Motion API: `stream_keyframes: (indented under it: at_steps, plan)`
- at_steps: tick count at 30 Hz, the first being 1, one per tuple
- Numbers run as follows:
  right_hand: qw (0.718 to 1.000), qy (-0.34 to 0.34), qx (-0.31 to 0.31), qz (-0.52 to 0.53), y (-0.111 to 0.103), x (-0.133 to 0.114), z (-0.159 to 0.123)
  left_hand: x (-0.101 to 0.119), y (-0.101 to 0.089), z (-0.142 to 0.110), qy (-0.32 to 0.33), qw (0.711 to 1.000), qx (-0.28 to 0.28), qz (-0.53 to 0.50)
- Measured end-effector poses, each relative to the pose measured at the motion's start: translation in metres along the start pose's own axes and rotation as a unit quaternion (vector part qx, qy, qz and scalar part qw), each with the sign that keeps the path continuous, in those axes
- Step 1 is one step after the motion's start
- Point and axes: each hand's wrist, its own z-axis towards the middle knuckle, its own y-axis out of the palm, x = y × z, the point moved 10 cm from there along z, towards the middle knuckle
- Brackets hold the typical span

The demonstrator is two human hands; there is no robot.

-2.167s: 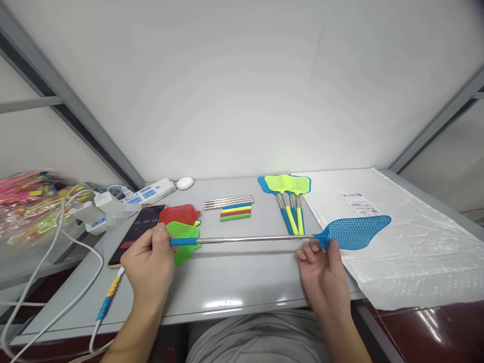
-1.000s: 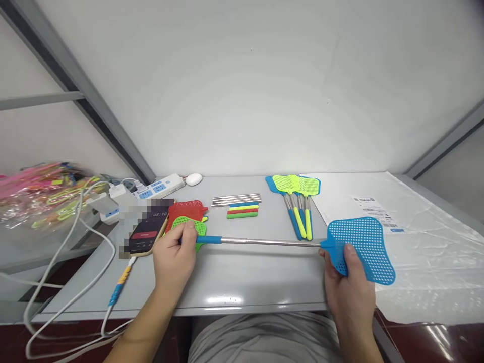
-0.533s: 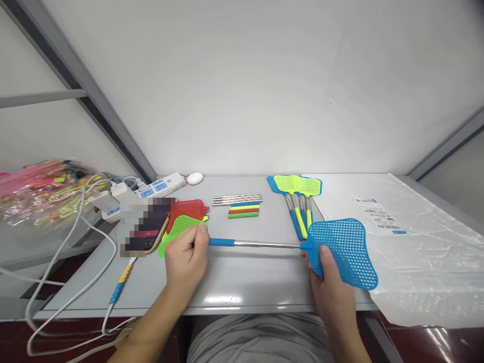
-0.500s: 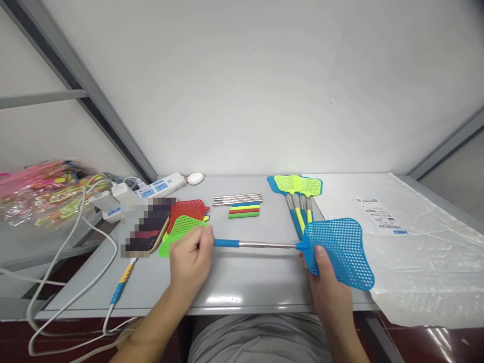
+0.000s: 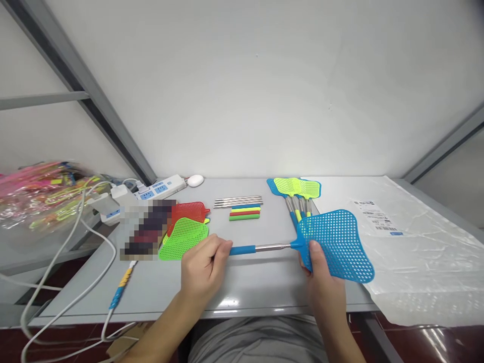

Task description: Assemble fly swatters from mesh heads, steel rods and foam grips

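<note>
A blue fly swatter is held level above the table's front half. My left hand is closed round its blue handle grip, with the metal rod showing between grip and head. On the other side my right hand grasps the mesh head near its neck, thumb on top and most fingers hidden behind. Close to my left hand lie a green swatter head and a red swatter head. Behind the blue head, several swatters with handles lie together.
Metal rods and coloured grips lie mid-table. A power strip, white mouse, pixelated device and cables occupy the left. Bagged items are beyond. White plastic packaging covers the right side.
My left hand has moved right, toward my right hand, and the visible metal rod has become shorter. The swatter head has shifted slightly up and left. Both hands keep their hold.
</note>
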Motion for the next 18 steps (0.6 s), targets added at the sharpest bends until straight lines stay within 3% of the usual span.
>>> stream_keyframes:
  at_steps: [5, 11, 14, 18]
  plan:
    - [0.997, -0.002, -0.068, 0.033, 0.01, 0.004, 0.017, 0.004, 0.019, -0.004, 0.081, 0.993, -0.072, 0.037]
    - [0.984, -0.104, -0.144, -0.014, 0.024, -0.025, 0.021, 0.04, 0.052, -0.015, 0.214, 0.96, -0.14, 0.117]
    - [0.958, -0.171, -0.219, -0.067, 0.042, -0.041, 0.007, 0.051, 0.066, -0.01, 0.175, 0.968, -0.149, 0.1]
    - [0.913, -0.288, -0.268, -0.109, 0.05, -0.051, -0.013, 0.043, 0.098, 0.015, 0.007, 0.973, -0.216, 0.083]
